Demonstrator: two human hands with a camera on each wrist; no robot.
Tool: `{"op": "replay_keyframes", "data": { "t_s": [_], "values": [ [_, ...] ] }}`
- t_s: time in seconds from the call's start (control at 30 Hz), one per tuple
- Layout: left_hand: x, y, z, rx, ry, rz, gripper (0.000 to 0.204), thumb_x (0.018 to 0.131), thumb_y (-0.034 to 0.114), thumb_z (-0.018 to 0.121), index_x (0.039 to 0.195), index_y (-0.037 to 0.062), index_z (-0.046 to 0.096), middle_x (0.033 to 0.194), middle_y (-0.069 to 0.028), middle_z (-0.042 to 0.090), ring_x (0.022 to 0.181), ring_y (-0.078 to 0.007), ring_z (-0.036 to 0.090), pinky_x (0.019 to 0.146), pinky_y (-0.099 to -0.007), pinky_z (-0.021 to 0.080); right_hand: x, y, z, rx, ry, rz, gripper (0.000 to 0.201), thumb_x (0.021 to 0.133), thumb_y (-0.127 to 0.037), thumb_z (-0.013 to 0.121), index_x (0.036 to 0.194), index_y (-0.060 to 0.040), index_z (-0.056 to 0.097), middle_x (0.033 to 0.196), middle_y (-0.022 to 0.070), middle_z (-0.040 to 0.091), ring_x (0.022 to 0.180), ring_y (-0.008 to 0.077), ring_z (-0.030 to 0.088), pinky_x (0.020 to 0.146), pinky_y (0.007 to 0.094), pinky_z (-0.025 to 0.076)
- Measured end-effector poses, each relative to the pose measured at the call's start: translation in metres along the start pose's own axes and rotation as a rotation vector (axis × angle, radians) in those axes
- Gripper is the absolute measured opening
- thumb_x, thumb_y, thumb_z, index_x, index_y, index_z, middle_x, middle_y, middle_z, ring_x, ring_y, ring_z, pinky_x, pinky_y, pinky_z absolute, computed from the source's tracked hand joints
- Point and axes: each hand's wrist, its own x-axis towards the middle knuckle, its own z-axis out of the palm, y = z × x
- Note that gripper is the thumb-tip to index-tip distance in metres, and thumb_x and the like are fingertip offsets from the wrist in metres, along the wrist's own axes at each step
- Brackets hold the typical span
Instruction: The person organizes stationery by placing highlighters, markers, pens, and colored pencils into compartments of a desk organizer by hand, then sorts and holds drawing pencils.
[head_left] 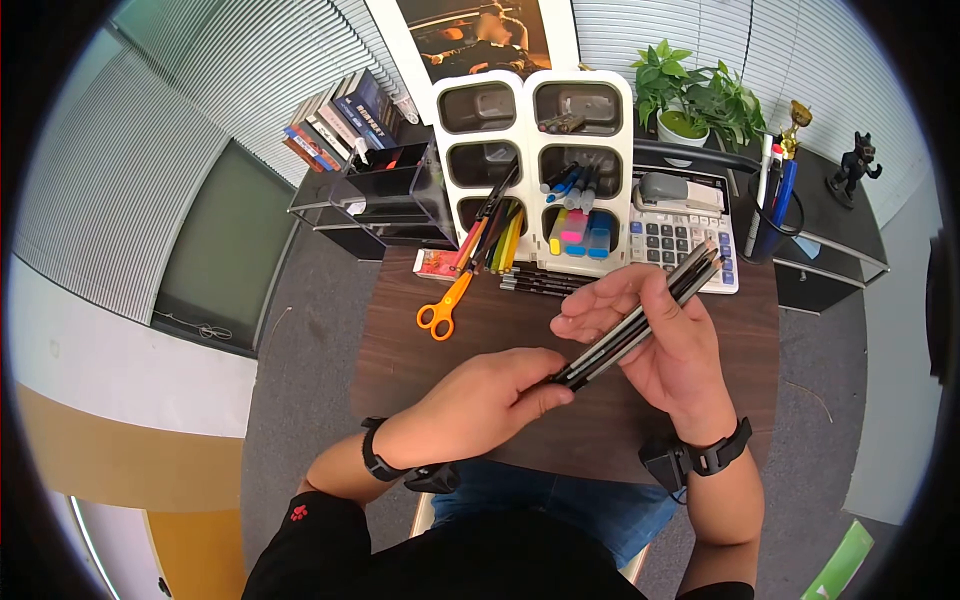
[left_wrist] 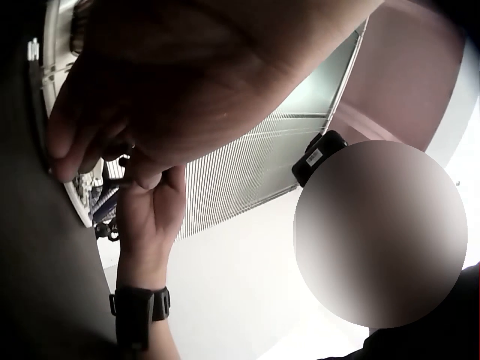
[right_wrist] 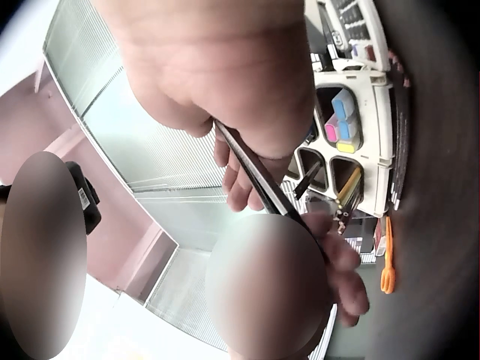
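A bundle of dark and grey pencils (head_left: 622,338) slants between both hands in the head view, its wooden tips up and to the right. My left hand (head_left: 475,405) pinches the lower end between thumb and fingers. Higher up, my right hand (head_left: 680,360) holds the bundle between thumb and palm, with its other fingers loosely extended. The right wrist view shows the pencils (right_wrist: 262,180) running from my right hand (right_wrist: 225,82) to my left fingers (right_wrist: 345,277). In the left wrist view my left hand (left_wrist: 180,90) largely hides the bundle.
More dark pencils (head_left: 540,284) lie before a white organizer (head_left: 530,160) holding highlighters (head_left: 574,232), pens and yellow pencils. Orange scissors (head_left: 437,318) lie left, near a small red-and-white box (head_left: 433,262). A calculator (head_left: 665,240), stapler (head_left: 680,192) and pen cup (head_left: 775,225) stand right.
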Motion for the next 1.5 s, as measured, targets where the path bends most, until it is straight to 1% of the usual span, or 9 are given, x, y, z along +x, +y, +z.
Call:
{"op": "replay_keyframes", "data": {
  "t_s": [0.2, 0.3, 0.4, 0.47, 0.63, 0.93, 1.13, 1.37, 1.5],
  "values": [
    [-0.007, 0.002, -0.011, -0.123, 0.087, -0.125, 0.018, 0.096, 0.014, 0.061, 0.109, 0.0021, 0.063, 0.079, -0.0095, 0.067, 0.068, -0.0203, 0.067, 0.063, -0.0313, 0.053, 0.002, -0.001, -0.002, 0.009, 0.094, -0.085, 0.051, 0.106, -0.039, 0.039, 0.117, 0.0073, 0.055, 0.115, 0.0268, 0.064, 0.108, 0.0375, 0.065, 0.096, 0.0463, 0.053],
    [-0.018, -0.003, -0.024, 0.03, 0.299, -0.077, 0.02, 0.097, 0.009, 0.058, 0.112, -0.0027, 0.062, 0.085, -0.011, 0.07, 0.068, -0.0164, 0.068, 0.064, -0.0291, 0.054, 0.002, -0.007, -0.01, 0.054, 0.125, -0.156, 0.051, 0.106, -0.038, 0.037, 0.118, 0.0075, 0.054, 0.115, 0.0271, 0.064, 0.109, 0.038, 0.065, 0.097, 0.0472, 0.053],
    [-0.026, -0.026, -0.039, 0.011, 0.561, -0.08, 0.021, 0.099, 0.011, 0.056, 0.114, -0.0013, 0.064, 0.074, -0.0025, 0.061, 0.06, -0.0108, 0.058, 0.056, -0.0249, 0.048, 0.004, -0.009, -0.012, 0.109, 0.196, -0.271, 0.049, 0.107, -0.037, 0.035, 0.119, 0.0073, 0.054, 0.114, 0.027, 0.064, 0.11, 0.0385, 0.064, 0.098, 0.048, 0.052],
    [-0.029, -0.022, -0.055, -0.242, 0.655, -0.297, 0.022, 0.101, 0.014, 0.054, 0.115, 0.0017, 0.066, 0.07, 0.0019, 0.055, 0.057, -0.0057, 0.05, 0.052, -0.0207, 0.042, 0.005, -0.011, -0.01, 0.089, 0.233, -0.276, 0.047, 0.107, -0.034, 0.035, 0.118, 0.0068, 0.055, 0.114, 0.0272, 0.064, 0.109, 0.0386, 0.064, 0.099, 0.0487, 0.052],
    [-0.028, -0.036, -0.07, -0.164, 0.762, -0.276, 0.027, 0.101, 0.013, 0.053, 0.125, 0.0041, 0.062, 0.069, 0.0029, 0.055, 0.053, -0.0042, 0.047, 0.048, -0.0195, 0.037, 0.005, -0.006, -0.008, 0.038, 0.168, -0.215, 0.046, 0.107, -0.033, 0.035, 0.116, 0.0071, 0.055, 0.113, 0.0273, 0.064, 0.108, 0.0384, 0.065, 0.099, 0.049, 0.052],
    [0.007, -0.046, -0.067, 0.102, 0.717, -0.255, 0.027, 0.098, 0.009, 0.055, 0.124, 0.0036, 0.062, 0.071, -0.0002, 0.059, 0.055, -0.0048, 0.052, 0.05, -0.0217, 0.041, 0.005, -0.006, -0.009, 0.002, 0.163, -0.179, 0.045, 0.106, -0.034, 0.038, 0.115, 0.0073, 0.055, 0.112, 0.0277, 0.064, 0.107, 0.0389, 0.065, 0.097, 0.0507, 0.053],
    [0.038, -0.046, -0.066, 0.012, 0.674, -0.195, 0.027, 0.095, 0.012, 0.061, 0.12, 0.001, 0.062, 0.071, -0.0069, 0.065, 0.059, -0.0116, 0.06, 0.058, -0.0273, 0.049, 0.004, -0.005, -0.01, 0.001, 0.155, -0.163, 0.045, 0.105, -0.035, 0.042, 0.114, 0.0067, 0.056, 0.112, 0.0268, 0.065, 0.106, 0.0391, 0.066, 0.096, 0.05, 0.054],
    [0.055, -0.045, -0.067, 0.027, 0.653, -0.135, 0.025, 0.095, 0.009, 0.061, 0.118, -0.0001, 0.061, 0.08, -0.0087, 0.068, 0.063, -0.0108, 0.061, 0.057, -0.026, 0.05, 0.004, -0.006, -0.006, -0.047, 0.162, -0.129, 0.047, 0.105, -0.036, 0.043, 0.114, 0.0079, 0.057, 0.108, 0.0246, 0.066, 0.104, 0.0374, 0.067, 0.095, 0.0475, 0.054],
    [0.056, -0.043, -0.067, -0.026, 0.624, -0.174, 0.025, 0.095, 0.005, 0.059, 0.12, 0.0006, 0.061, 0.087, -0.0031, 0.066, 0.072, -0.0075, 0.063, 0.063, -0.0238, 0.052, 0.003, -0.006, -0.004, -0.061, 0.15, -0.107, 0.049, 0.105, -0.037, 0.043, 0.114, 0.009, 0.057, 0.108, 0.0238, 0.066, 0.103, 0.0367, 0.067, 0.095, 0.0462, 0.054]
  ]
}}
